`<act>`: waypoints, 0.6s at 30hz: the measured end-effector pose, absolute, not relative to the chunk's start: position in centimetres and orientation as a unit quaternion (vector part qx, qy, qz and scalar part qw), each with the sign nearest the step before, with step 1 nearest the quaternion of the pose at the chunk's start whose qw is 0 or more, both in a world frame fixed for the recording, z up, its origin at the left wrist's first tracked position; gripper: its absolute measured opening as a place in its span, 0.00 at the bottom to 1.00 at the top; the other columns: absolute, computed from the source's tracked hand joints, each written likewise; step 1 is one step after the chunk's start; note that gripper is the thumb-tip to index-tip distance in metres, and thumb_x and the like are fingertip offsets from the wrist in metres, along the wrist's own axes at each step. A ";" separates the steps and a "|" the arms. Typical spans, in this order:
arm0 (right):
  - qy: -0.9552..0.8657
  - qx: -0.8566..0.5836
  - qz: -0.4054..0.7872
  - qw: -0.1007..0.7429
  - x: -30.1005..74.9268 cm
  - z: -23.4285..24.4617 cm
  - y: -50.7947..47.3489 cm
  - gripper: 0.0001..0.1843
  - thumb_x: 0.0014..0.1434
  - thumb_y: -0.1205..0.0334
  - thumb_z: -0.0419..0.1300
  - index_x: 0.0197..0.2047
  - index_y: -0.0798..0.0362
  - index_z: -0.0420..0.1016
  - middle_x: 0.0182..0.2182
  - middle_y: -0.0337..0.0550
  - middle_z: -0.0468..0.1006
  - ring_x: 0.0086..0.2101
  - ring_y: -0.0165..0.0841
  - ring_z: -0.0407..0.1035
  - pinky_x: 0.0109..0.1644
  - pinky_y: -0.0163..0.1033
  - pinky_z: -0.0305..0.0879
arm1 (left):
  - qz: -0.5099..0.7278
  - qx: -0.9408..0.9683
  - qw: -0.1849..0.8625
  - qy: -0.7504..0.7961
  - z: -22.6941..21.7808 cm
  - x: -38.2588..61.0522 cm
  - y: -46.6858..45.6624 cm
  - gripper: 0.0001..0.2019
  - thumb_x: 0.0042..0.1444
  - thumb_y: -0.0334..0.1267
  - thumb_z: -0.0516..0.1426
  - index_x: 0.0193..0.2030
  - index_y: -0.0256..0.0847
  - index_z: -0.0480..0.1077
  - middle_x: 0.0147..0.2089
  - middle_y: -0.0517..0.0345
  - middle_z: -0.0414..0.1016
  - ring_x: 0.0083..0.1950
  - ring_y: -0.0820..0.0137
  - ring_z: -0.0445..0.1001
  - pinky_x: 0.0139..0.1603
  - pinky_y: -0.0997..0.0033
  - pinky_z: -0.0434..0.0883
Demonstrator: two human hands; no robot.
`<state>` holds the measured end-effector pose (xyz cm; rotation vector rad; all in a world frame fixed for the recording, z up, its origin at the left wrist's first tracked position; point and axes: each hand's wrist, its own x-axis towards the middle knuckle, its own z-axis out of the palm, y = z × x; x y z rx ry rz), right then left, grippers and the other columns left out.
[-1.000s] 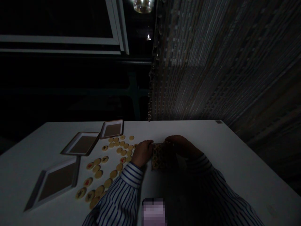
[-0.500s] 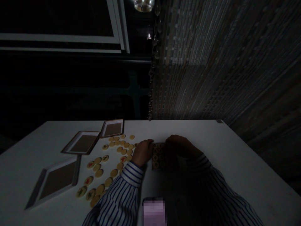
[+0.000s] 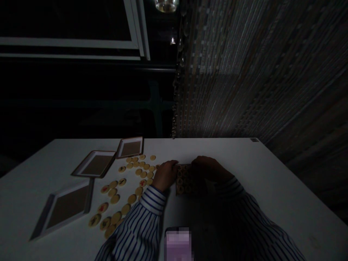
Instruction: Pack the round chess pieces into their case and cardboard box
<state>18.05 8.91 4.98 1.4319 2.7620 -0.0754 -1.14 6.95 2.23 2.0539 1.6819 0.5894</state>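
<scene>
Head view: I look down a white table [image 3: 244, 163] in dim light, both forearms reaching in from the near edge in blue-striped sleeves. Ahead of me, a little right of centre, a small dark box [image 3: 177, 194] sits on the tabletop with round pieces [image 3: 186, 181] laid in rows inside it. My left hand [image 3: 164, 175] lies along the box's left side, fingers together and pointing at its far left corner; they look to be touching it, but I cannot tell how firmly they hold. My right hand [image 3: 209, 167] bends over the box's far right part in deep shadow; its fingertips are hidden, so I cannot tell whether the grip is wide, narrow or closed on a piece.

Left of my left hand, loose round pieces [image 3: 132, 198] lie scattered flat, a few showing red or dark marks. Beyond them, three shallow trays [image 3: 67, 207] run in a slanting line with brown bottoms and pale inner walls. Near the bottom edge, between my forearms, a dark-rimmed object [image 3: 178, 244] is blurred out. A string curtain [image 3: 223, 72] hangs behind the table.
</scene>
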 end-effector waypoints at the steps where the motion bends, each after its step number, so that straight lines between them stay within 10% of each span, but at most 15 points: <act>1: 0.888 0.459 -0.026 0.018 18.1 5.0 8.9 0.12 0.56 0.62 0.50 0.41 0.54 0.71 0.36 0.49 0.73 0.37 0.33 0.66 0.38 0.34 0.59 | 0.210 0.739 0.210 0.605 2.2 -1.1 7.0 0.16 0.55 0.37 0.46 0.48 0.38 0.67 0.47 0.51 0.72 0.49 0.68 0.68 0.50 0.71 0.61; 18: 0.885 0.463 -0.034 0.023 18.0 4.9 9.0 0.12 0.57 0.61 0.50 0.41 0.53 0.71 0.36 0.48 0.73 0.37 0.34 0.67 0.38 0.35 0.60 | 0.206 0.739 0.211 0.606 2.3 -1.2 7.0 0.16 0.55 0.37 0.46 0.48 0.39 0.67 0.46 0.51 0.72 0.48 0.68 0.69 0.48 0.71 0.62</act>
